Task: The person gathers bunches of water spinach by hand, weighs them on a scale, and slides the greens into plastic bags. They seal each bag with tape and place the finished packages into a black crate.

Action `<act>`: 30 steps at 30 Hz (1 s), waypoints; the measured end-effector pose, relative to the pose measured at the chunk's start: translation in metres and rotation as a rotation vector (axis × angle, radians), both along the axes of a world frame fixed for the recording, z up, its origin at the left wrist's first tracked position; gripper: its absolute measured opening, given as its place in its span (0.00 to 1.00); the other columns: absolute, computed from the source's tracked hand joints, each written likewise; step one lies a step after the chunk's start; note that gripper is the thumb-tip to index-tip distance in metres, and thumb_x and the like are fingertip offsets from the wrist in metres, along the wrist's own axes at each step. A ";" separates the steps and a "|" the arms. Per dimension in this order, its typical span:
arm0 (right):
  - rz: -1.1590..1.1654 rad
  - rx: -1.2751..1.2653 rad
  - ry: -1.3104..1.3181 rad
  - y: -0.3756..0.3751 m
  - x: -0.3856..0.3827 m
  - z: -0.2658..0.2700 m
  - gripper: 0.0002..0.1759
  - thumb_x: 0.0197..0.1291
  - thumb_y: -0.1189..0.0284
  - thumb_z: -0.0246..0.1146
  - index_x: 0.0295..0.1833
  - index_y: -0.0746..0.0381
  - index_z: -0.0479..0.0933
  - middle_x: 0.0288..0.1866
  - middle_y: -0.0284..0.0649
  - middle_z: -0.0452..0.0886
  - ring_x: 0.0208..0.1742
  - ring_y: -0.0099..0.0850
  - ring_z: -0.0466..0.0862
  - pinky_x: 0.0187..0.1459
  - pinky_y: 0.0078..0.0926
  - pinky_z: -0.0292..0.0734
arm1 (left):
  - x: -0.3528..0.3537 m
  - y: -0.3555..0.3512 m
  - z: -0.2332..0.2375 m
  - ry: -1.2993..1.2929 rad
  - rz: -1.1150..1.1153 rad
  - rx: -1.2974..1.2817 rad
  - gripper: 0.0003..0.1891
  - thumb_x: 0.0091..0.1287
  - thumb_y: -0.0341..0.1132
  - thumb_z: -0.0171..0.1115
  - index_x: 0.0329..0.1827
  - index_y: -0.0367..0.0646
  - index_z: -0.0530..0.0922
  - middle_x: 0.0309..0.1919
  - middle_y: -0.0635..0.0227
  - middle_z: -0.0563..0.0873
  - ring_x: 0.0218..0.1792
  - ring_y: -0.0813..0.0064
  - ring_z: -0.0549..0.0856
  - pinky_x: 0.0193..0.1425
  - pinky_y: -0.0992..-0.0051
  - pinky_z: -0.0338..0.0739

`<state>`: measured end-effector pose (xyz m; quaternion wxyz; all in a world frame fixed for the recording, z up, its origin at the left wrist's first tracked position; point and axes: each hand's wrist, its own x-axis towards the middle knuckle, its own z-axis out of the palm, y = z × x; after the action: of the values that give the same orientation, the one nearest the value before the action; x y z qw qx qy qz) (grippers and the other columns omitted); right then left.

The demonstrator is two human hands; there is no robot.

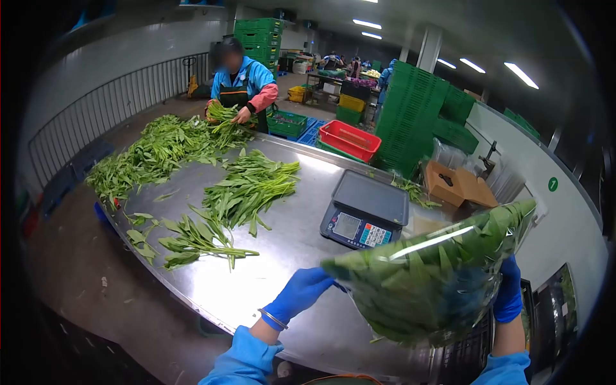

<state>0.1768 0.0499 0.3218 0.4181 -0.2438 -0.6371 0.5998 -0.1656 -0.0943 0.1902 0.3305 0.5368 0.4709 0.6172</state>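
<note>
A clear plastic bag of leafy greens (427, 279), bulging and tilted, is held up in front of me over the right end of the metal table (282, 282). My left hand (298, 296), in a blue glove, is closed on the bag's left corner. At the opposite side my right hand (508, 292), also gloved in blue, grips the bag's edge; its fingers are partly hidden behind the plastic. Just beyond the bag stands a digital scale (369, 205) with a bare platform. Loose leafy stems (253, 186) lie left of the scale, with a smaller bunch (202, 240) nearer me.
A co-worker (240, 86) across the table handles stems beside a large heap of greens (160, 147). Behind the table are a red crate (350, 141) and stacked green crates (410, 115). An opened cardboard box (459, 186) sits at the right, near a white partition (545, 186).
</note>
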 end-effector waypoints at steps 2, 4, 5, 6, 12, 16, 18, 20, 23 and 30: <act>0.067 0.067 -0.056 0.005 0.002 0.000 0.31 0.54 0.59 0.54 0.62 0.62 0.60 0.53 0.42 0.72 0.51 0.34 0.75 0.53 0.33 0.71 | -0.002 -0.001 0.006 0.042 0.022 0.103 0.13 0.61 0.22 0.49 0.46 0.38 0.77 0.38 0.66 0.83 0.40 0.78 0.81 0.47 0.77 0.73; 0.022 -0.105 0.078 -0.001 0.003 -0.004 0.30 0.54 0.60 0.54 0.61 0.62 0.61 0.53 0.42 0.72 0.52 0.34 0.74 0.54 0.34 0.70 | 0.000 -0.003 0.014 0.274 0.200 0.252 0.16 0.55 0.17 0.49 0.45 0.38 0.77 0.37 0.65 0.83 0.39 0.76 0.81 0.46 0.77 0.74; -0.059 -0.175 0.102 0.015 0.015 -0.014 0.30 0.51 0.63 0.57 0.59 0.64 0.62 0.50 0.42 0.74 0.48 0.32 0.76 0.48 0.31 0.75 | -0.005 0.004 0.004 0.108 0.278 0.347 0.19 0.51 0.14 0.49 0.44 0.40 0.77 0.35 0.64 0.82 0.38 0.70 0.81 0.46 0.75 0.74; -0.061 -0.184 0.102 0.017 0.022 -0.015 0.30 0.51 0.63 0.57 0.59 0.64 0.62 0.50 0.42 0.74 0.48 0.32 0.76 0.48 0.31 0.75 | -0.014 0.004 0.007 0.003 0.404 0.468 0.18 0.51 0.15 0.50 0.43 0.40 0.78 0.35 0.64 0.82 0.38 0.65 0.81 0.45 0.73 0.74; -0.107 -0.022 -0.105 0.004 0.025 0.001 0.34 0.27 0.77 0.56 0.52 0.68 0.68 0.42 0.40 0.78 0.39 0.28 0.79 0.39 0.25 0.75 | -0.061 -0.076 0.001 0.962 0.957 0.448 0.19 0.49 0.30 0.66 0.46 0.40 0.75 0.43 0.61 0.79 0.43 0.62 0.78 0.49 0.69 0.72; -0.187 0.039 -0.268 0.013 0.049 -0.011 0.37 0.22 0.78 0.57 0.52 0.68 0.69 0.44 0.40 0.77 0.39 0.27 0.79 0.39 0.22 0.74 | -0.083 -0.092 0.016 0.116 0.797 0.336 0.28 0.61 0.34 0.56 0.63 0.38 0.60 0.59 0.59 0.68 0.57 0.67 0.70 0.62 0.68 0.62; -0.076 0.090 -0.223 0.014 0.039 -0.006 0.36 0.20 0.79 0.58 0.49 0.68 0.71 0.42 0.39 0.77 0.36 0.24 0.77 0.38 0.19 0.72 | -0.048 -0.083 0.018 -0.265 0.305 -0.101 0.32 0.60 0.36 0.50 0.68 0.41 0.52 0.62 0.59 0.63 0.60 0.67 0.66 0.63 0.71 0.60; -0.013 0.065 -0.351 0.017 0.023 0.001 0.34 0.20 0.80 0.59 0.47 0.68 0.71 0.39 0.36 0.77 0.34 0.22 0.76 0.37 0.18 0.71 | -0.014 -0.072 0.000 -0.119 -0.289 -0.251 0.40 0.54 0.37 0.58 0.68 0.37 0.48 0.65 0.60 0.59 0.62 0.67 0.64 0.66 0.70 0.55; 0.093 0.048 -0.605 0.025 0.006 -0.002 0.30 0.24 0.81 0.62 0.44 0.67 0.73 0.31 0.27 0.74 0.30 0.17 0.72 0.32 0.15 0.68 | 0.009 -0.084 0.017 -0.210 -0.468 -0.237 0.38 0.50 0.37 0.66 0.64 0.39 0.59 0.58 0.62 0.69 0.58 0.71 0.69 0.63 0.71 0.59; 0.799 -0.133 -1.028 0.060 -0.094 -0.083 0.26 0.44 0.71 0.68 0.51 0.66 0.71 0.35 0.31 0.77 0.36 0.20 0.74 0.40 0.16 0.71 | 0.060 -0.188 0.009 -0.016 -0.204 -0.612 0.19 0.58 0.30 0.62 0.53 0.41 0.72 0.42 0.67 0.81 0.42 0.78 0.79 0.50 0.75 0.73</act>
<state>0.0830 0.1100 0.2386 -0.2108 -0.2695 -0.7588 0.5542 -0.1060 -0.2827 0.1992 0.5403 0.4522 0.5758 0.4148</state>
